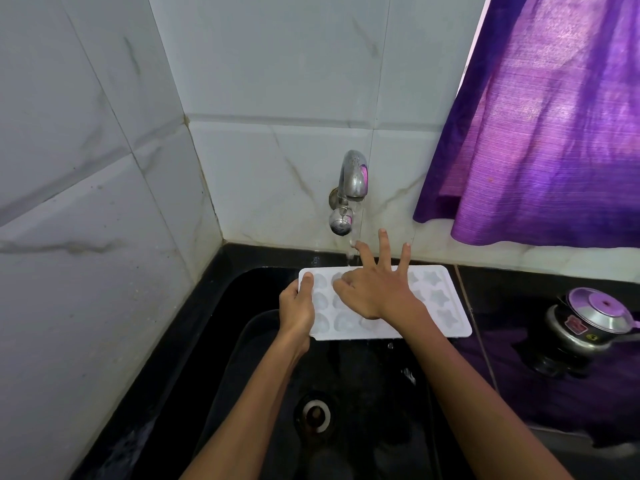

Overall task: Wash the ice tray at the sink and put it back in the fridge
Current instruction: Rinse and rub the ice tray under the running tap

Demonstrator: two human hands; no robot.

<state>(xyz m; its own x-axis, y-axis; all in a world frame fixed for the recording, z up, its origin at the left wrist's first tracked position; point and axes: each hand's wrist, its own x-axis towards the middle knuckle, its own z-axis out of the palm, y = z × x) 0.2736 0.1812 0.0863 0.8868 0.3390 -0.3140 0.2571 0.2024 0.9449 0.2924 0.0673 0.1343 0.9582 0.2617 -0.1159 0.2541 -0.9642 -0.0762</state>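
Note:
A white ice tray [440, 306] with heart and star moulds is held level over the black sink [221, 341], under the metal tap [351, 181]. Water runs from the tap onto the tray's far edge. My left hand [297, 311] grips the tray's left end, thumb on top. My right hand [375, 285] lies flat on the middle of the tray with its fingers spread and straight, fingertips reaching past the far edge into the stream. The moulds under that hand are hidden.
A drain [315, 415] sits in the sink bottom below my arms. A pressure cooker [585, 327] stands on the black counter to the right. A purple curtain [540, 133] hangs at upper right. Tiled walls close in the left and back.

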